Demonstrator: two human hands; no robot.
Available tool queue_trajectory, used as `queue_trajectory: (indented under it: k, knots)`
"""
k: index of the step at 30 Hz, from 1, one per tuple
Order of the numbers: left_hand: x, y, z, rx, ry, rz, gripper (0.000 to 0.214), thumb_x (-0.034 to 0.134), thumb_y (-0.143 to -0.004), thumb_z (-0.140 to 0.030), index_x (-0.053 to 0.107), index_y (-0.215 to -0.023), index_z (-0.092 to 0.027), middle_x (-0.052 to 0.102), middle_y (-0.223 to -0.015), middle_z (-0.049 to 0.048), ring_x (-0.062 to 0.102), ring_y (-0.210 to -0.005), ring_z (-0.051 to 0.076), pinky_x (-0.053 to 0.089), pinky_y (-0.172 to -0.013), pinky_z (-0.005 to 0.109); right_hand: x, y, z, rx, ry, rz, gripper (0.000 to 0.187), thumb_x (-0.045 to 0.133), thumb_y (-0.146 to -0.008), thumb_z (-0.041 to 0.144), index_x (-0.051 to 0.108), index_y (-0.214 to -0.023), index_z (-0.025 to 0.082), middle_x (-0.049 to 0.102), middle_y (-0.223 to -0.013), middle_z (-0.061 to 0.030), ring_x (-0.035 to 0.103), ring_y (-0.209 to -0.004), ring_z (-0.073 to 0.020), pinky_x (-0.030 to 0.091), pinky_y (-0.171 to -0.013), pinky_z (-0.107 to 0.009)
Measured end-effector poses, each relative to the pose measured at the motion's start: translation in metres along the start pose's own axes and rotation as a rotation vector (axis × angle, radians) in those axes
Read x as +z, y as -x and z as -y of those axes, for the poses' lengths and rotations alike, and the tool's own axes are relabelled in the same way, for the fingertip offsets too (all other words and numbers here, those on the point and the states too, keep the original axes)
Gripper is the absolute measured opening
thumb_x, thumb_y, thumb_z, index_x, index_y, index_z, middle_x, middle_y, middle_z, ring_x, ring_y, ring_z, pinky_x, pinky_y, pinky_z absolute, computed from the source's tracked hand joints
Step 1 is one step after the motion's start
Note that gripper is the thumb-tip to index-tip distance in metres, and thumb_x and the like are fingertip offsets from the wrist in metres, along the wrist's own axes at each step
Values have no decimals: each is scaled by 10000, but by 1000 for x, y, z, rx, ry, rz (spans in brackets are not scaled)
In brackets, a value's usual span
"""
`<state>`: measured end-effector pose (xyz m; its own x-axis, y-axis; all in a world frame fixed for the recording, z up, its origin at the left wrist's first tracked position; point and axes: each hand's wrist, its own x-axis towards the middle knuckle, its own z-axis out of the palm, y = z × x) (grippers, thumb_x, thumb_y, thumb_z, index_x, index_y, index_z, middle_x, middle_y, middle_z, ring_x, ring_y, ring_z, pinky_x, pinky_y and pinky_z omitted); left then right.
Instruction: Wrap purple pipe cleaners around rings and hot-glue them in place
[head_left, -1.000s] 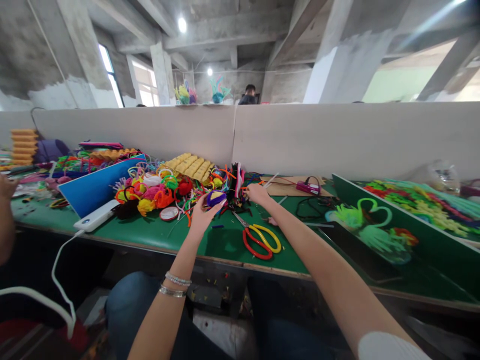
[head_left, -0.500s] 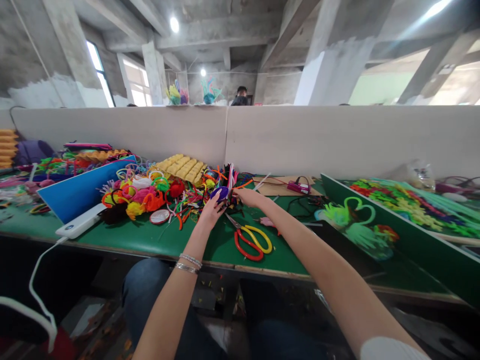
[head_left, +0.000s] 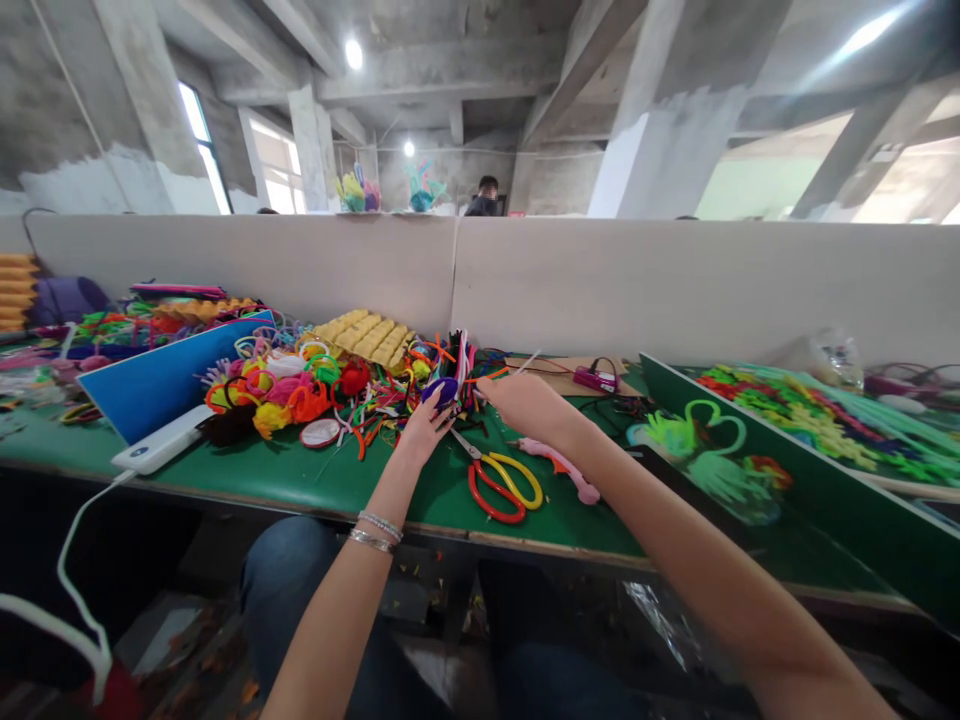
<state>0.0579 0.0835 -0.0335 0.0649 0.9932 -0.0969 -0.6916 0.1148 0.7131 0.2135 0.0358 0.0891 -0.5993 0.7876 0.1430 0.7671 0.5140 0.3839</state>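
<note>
My left hand (head_left: 425,432) is closed around a dark purple oval piece (head_left: 444,391), its thumb lying over the near side. Just to its right, my right hand (head_left: 529,408) has its fingers bent together close to the purple piece; whatever is between them is too small to make out. Below the hands lie scissors (head_left: 504,484) with one red and one yellow handle, blades pointing towards my left hand. A pink glue gun (head_left: 561,464) with an orange trigger rests beside my right forearm. Upright pipe cleaners (head_left: 462,352) in white, pink and black stand behind the hands.
On the left are colourful fuzzy pieces (head_left: 289,388), a yellow egg-crate sheet (head_left: 365,337), a blue divider (head_left: 176,378) and a white power strip (head_left: 163,440). To the right are green fuzzy swans (head_left: 721,462), a green divider (head_left: 757,450) and a purple device (head_left: 596,378). A person (head_left: 484,197) is beyond the partition.
My right hand has turned and bent at the wrist, and the forearm has swung outward, uncovering more of the pink glue gun. My left hand stays on the purple piece.
</note>
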Motion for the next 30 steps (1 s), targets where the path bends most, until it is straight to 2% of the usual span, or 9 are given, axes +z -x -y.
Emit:
queue_trajectory:
  k: [2, 4, 8, 12, 17, 19, 23, 27, 30]
  knots:
    - [1, 7, -4, -25, 14, 59, 281, 651, -691, -380, 604, -946, -270, 618, -1058, 22, 592, -1030, 207, 438, -921, 389, -22, 18, 8, 37, 86, -89, 237, 383, -812, 51, 542, -968, 128, 665, -769, -117, 623, -718, -209, 352, -583, -263]
    - [3, 17, -13, -25, 21, 142, 289, 627, -709, -413, 602, -954, -261, 601, -1125, 30, 567, -1083, 226, 437, -931, 409, -41, 37, 14, 73, 113, -253, 219, 359, -832, 77, 551, -920, 137, 643, -706, -103, 605, -694, -212, 344, -579, -275]
    - [6, 45, -42, 59, 46, 258, 319, 567, -747, -478, 594, -970, -252, 540, -1249, 29, 509, -1166, 258, 419, -950, 460, -61, 68, 18, 176, -21, -541, 172, 369, -869, 182, 532, -814, 180, 590, -631, -56, 567, -610, -191, 350, -573, -283]
    - [6, 79, -69, 198, -23, 326, 442, 584, -703, -547, 584, -1021, -239, 512, -1293, 52, 488, -1182, 306, 396, -958, 495, -52, 76, 18, 144, -469, -785, 157, 353, -912, 274, 500, -905, 216, 628, -785, -38, 581, -688, -163, 419, -638, -284]
    - [3, 111, -71, 162, -216, 464, 578, 673, -602, -553, 608, -1060, -207, 551, -1245, 114, 474, -1183, 357, 372, -974, 525, -18, 67, 35, 155, -1041, -1008, 108, 367, -915, 294, 419, -851, 224, 649, -896, -32, 596, -685, -127, 473, -635, -284]
    - [1, 117, -65, 164, -266, 513, 560, 729, -564, -485, 636, -1028, -185, 569, -1217, 126, 466, -1190, 357, 374, -987, 495, -7, 64, 45, 168, -1191, -1019, 126, 380, -912, 318, 395, -826, 227, 654, -846, -22, 595, -657, -121, 480, -609, -273]
    - [-3, 117, -52, 72, -458, 572, 578, 822, -463, -243, 656, -1016, -198, 641, -1096, 100, 560, -1080, 325, 437, -931, 421, 8, 57, 63, 237, -1424, -914, 175, 382, -906, 385, 371, -802, 244, 628, -674, 20, 536, -502, -109, 422, -452, -224]
    - [-5, 112, -43, -44, -474, 625, 623, 836, -398, -190, 664, -996, -173, 700, -903, 67, 640, -892, 264, 489, -823, 357, 23, 47, 71, 360, -1627, -890, 218, 433, -869, 449, 424, -806, 240, 577, -619, 36, 557, -552, -122, 482, -567, -261]
    - [-4, 111, -39, -75, -467, 643, 627, 831, -405, -190, 660, -1008, -166, 704, -900, 60, 640, -866, 235, 481, -823, 336, 35, 43, 73, 464, -1777, -928, 243, 475, -836, 475, 444, -816, 235, 562, -624, 43, 570, -566, -124, 497, -592, -274]
